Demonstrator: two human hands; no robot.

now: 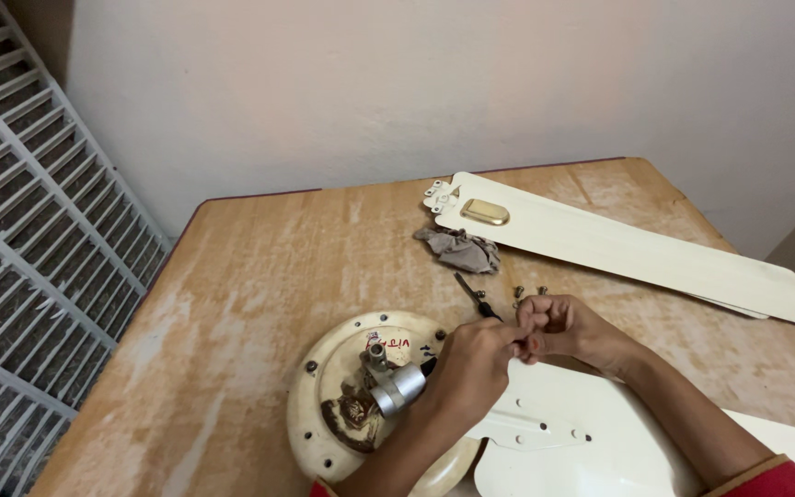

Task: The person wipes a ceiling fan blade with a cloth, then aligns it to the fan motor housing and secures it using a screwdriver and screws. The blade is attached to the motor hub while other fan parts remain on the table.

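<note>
Two hands meet low in the middle of the frame: left hand (471, 364) and right hand (554, 327) pinch something too small to tell, beside the round cream metal fan motor (342, 387) on the worn wooden counter (259, 276), with small screws (519, 292) lying close by; it looks like a screw-fitting step

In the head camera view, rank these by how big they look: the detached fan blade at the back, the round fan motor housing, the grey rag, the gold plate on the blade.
1. fan blade
2. fan motor housing
3. grey rag
4. gold plate
</note>
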